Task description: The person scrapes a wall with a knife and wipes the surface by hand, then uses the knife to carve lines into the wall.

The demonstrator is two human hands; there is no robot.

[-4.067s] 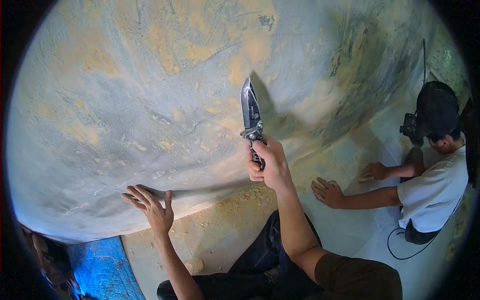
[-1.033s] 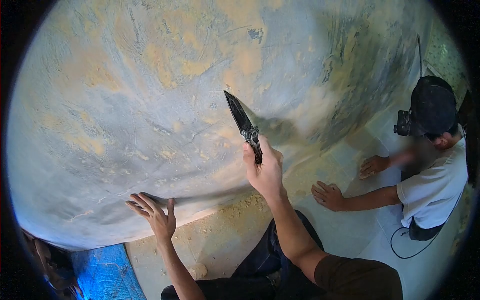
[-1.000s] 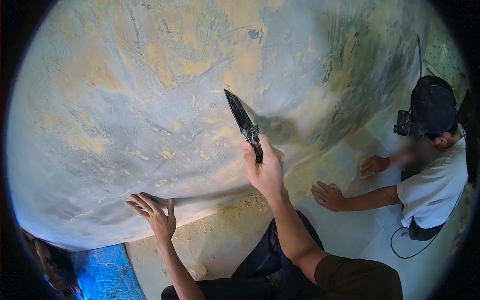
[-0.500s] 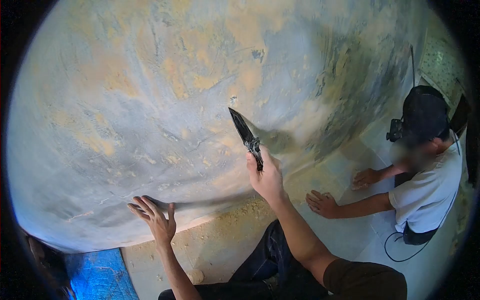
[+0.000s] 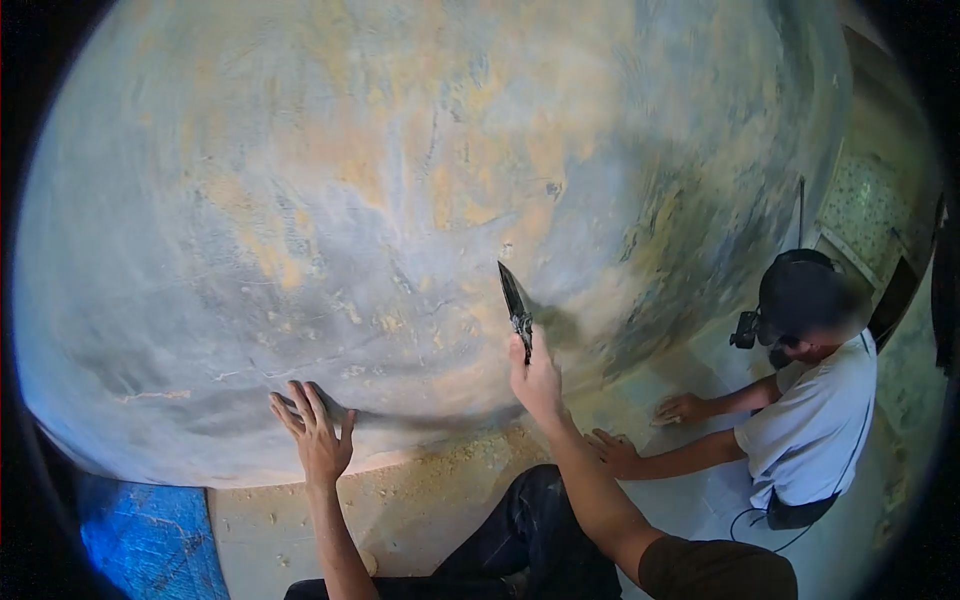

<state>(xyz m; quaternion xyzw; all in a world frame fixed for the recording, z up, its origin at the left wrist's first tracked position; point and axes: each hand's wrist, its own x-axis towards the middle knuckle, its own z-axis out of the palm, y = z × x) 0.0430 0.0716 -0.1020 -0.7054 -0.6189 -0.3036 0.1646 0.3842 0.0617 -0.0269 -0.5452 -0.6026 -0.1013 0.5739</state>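
Note:
My right hand [image 5: 538, 383] is wrapped round the handle of a black folding knife [image 5: 514, 305]. Its pointed blade is out and aims up and slightly left, close in front of a large rounded surface [image 5: 330, 250] mottled grey, blue and ochre. A shadow of the hand falls on that surface just to the right. Lower left, my left hand [image 5: 318, 437] has its fingers spread, the fingertips against the lower part of the same curved surface, and it holds nothing.
Yellowish crumbs [image 5: 440, 478] lie on the floor along the base. A blue sheet [image 5: 155, 540] covers the floor at the lower left. To the right a person [image 5: 815, 400] in a white shirt and dark cap bends low, both hands near the floor.
The view has shifted, so more of the rounded surface's right side shows. My right hand with the knife sits lower and a little further right. My left hand stays at the surface.

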